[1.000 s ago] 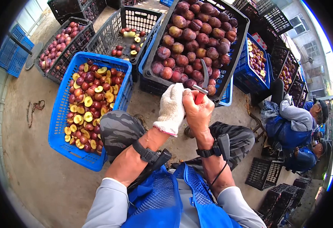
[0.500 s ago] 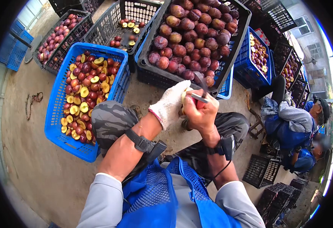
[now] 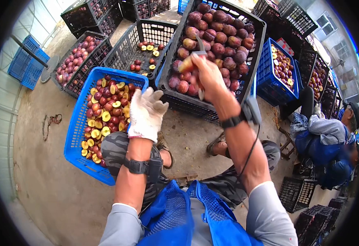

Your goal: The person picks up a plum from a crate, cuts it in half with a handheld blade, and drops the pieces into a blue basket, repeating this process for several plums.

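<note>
My left hand [image 3: 146,112], in a white glove, is beside the right rim of the blue crate [image 3: 75,153], its fingers apart and nothing visible in them. Halved and whole-looking plums [image 3: 105,119] fill that crate, many with yellow cut faces up. Over the black crate [image 3: 253,74] of whole plums [image 3: 218,30], my bare right hand [image 3: 208,78] is closed round a knife [image 3: 200,44], whose blade points up and away from me. The fingers of this hand are blurred, and whether they also touch a plum cannot be made out.
A black crate [image 3: 120,49] with a few cut plums stands behind the blue one, and another plum crate [image 3: 101,61] is left of it. At the right are a blue crate [image 3: 265,74] of cut plums and two seated people [image 3: 325,133]. Cord [image 3: 51,123] lies on the floor.
My hands have parted: the left moved left to the blue crate and its fingers opened, while the right moved forward over the whole plums with the knife. The view has shifted slightly.
</note>
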A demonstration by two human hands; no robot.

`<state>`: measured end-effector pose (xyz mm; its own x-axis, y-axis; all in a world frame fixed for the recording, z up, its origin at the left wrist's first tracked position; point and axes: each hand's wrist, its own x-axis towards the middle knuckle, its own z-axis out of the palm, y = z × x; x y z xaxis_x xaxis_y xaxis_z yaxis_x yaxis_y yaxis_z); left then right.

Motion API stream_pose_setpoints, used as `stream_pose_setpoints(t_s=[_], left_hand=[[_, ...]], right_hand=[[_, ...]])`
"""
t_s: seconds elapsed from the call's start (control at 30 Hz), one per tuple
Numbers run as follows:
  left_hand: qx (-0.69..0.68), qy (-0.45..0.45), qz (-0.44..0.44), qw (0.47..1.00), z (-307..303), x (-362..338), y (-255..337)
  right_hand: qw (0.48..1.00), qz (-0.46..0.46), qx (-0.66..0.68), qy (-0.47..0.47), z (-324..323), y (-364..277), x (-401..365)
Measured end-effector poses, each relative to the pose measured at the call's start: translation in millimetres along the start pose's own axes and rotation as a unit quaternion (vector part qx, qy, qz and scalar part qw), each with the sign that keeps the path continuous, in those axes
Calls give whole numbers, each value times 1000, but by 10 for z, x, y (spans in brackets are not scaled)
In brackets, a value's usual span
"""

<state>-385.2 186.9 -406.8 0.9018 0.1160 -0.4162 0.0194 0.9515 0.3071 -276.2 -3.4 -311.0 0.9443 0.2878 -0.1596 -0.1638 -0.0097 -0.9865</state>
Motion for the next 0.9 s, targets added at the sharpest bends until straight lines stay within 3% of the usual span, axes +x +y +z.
stream_pose_setpoints(t_s=[0.03,0.1,0.17,0.2,0.23,0.3,0.33,0.4,0.43,0.63,0.7,0.73,0.77,0.83,0.9], left_hand=[[24,-14,-37,999,10,-25,-82],[15,-24,-34,999,131,-123,-107],[39,-19,21,999,265,-138,-69],[48,-18,32,998,334,-168,-53],[38,-20,29,999,347,-165,-74],[44,-53,1,998,353,-153,-124],[28,-50,-14,998,343,-143,-159],[46,-29,-38,998,281,-90,-244],[54,-21,-57,997,254,-87,-277],[113,-8,-89,990,296,-76,-399],[116,-1,-89,989,309,-74,-431],[143,-4,-113,983,323,-83,-454],[170,-7,-139,976,333,-90,-492],[175,-31,-174,969,324,-115,-609],[114,-125,-233,958,533,-175,-647]], right_hand=[[999,-9,-38,-1,141,-289,233],[970,-157,-169,83,230,-522,702],[846,-314,-404,147,-29,-647,957],[876,-263,-392,103,-143,-672,795],[934,-187,-298,66,-183,-506,653],[927,-125,-348,67,-287,68,430],[900,-146,-410,38,-424,503,431],[886,-91,-454,-22,-525,1022,379],[899,-123,-420,25,-478,1195,353],[848,-54,-527,9,-542,1298,572],[939,61,-330,75,-759,1316,526],[980,91,-170,53,-709,905,253],[991,100,-86,36,-714,680,96],[992,46,-115,23,-667,438,-268],[974,-105,-199,27,-419,452,-616]])
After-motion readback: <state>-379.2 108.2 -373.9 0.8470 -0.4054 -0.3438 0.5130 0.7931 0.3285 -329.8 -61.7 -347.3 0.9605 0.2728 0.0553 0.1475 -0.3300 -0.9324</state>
